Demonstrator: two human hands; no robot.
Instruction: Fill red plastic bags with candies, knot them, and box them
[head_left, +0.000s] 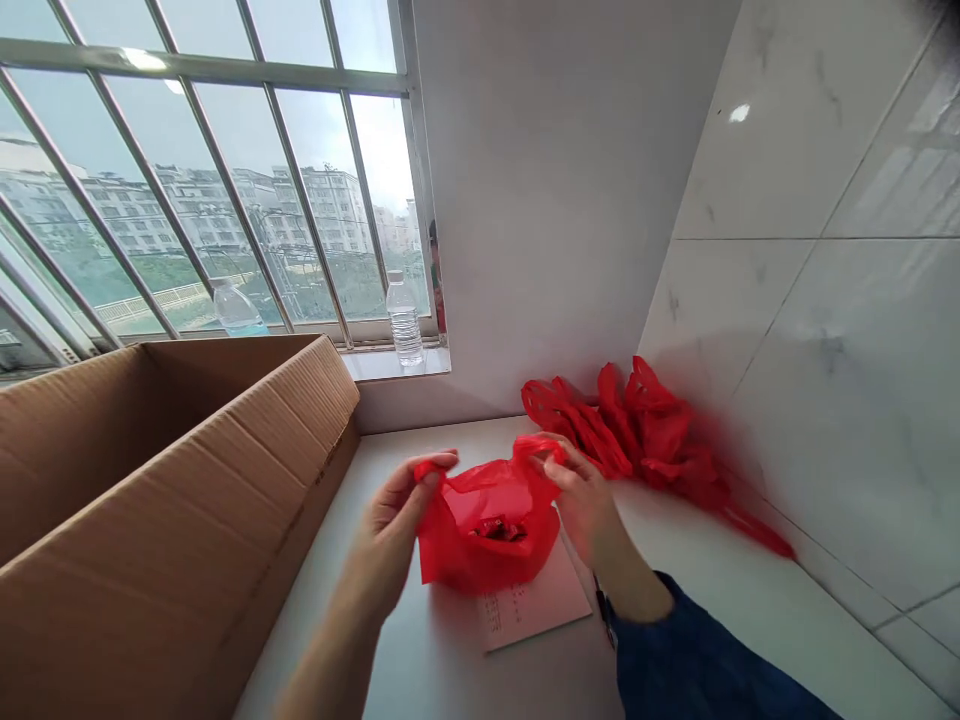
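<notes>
A red plastic bag (480,570) stands on the white table in front of me, its mouth spread. My left hand (394,515) pinches one top corner of it. On the other side my right hand (581,490) grips the opposite handle. Small dark-red wrapped items (499,530) show inside the bag; their kind is hard to make out. Partly beneath the bag lies a pale notebook (536,605) with handwriting on it. A dark pen (604,610) lies beside the notebook, partly behind my right wrist.
An open cardboard box (225,500) takes up the left side. More red plastic bags (645,430) lie piled at the back right against the tiled wall (840,350). A clear bottle (405,320) stands on the sill of the barred window; another bottle (236,308) shows behind the box.
</notes>
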